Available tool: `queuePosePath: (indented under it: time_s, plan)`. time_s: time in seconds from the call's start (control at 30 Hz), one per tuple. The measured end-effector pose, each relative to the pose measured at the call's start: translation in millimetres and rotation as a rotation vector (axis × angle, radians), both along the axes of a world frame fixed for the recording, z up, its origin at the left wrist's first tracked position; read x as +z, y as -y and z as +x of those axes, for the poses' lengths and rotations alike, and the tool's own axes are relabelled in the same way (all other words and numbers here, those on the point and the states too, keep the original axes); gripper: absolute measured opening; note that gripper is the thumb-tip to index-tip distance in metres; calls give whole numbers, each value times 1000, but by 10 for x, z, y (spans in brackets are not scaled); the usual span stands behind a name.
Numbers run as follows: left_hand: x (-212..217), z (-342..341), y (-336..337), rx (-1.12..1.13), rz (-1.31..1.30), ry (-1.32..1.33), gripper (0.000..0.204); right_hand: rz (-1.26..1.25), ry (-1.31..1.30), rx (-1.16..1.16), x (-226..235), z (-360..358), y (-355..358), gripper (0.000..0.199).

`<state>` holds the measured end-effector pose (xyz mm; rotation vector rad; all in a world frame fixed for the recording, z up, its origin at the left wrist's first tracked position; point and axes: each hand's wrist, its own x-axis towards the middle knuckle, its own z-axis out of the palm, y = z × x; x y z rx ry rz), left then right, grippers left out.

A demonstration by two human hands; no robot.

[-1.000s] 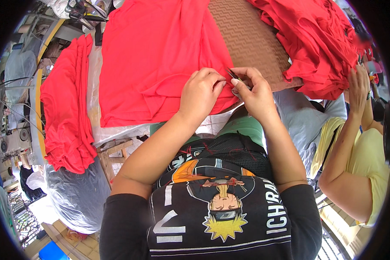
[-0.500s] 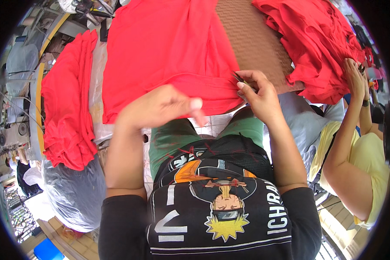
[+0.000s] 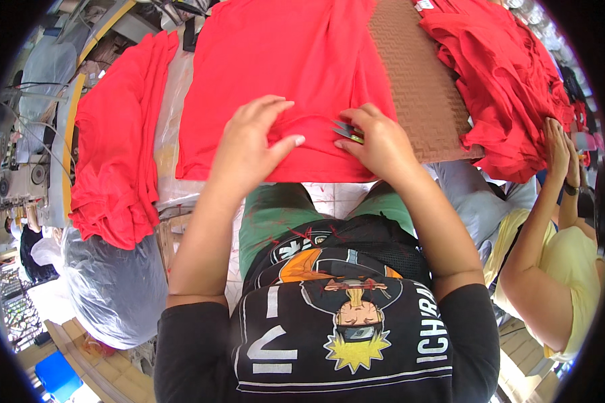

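Note:
A red garment lies spread over the table in front of me, its near edge along the table's front. My left hand is on or just above the cloth near that edge, fingers apart and holding nothing. A short way to its right, my right hand grips a pair of small thread snips. Their dark blades point left over the cloth and stand apart at the tips. Part of the handle is hidden in my fingers.
A brown textured mat covers the table at right, with a heap of red cloth beyond it. Another red pile hangs at left above a bulging plastic bag. A co-worker's hands are at the far right.
My left hand has moved right and forward over the cloth, its fingers spreading. My right hand with the snips has shifted left, from the garment's side edge onto its near part.

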<state>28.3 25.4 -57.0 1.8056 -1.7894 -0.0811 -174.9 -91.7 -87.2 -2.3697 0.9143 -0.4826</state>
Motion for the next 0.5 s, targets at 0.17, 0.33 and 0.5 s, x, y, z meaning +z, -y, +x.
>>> queuePosePath:
  time_s: [0.17,0.33,0.5]
  plan:
    - [-295,-93,94,232,14,88,60,-209,371,-149,419,-146,92,22]
    - [-227,-183,-49,80,-122,25,45,-160,432,-604,703,-1080,411,16]
    - [-530,-371,-271,-56,-18,-10,37,-161,-250,-503,692,-1706,466,23]
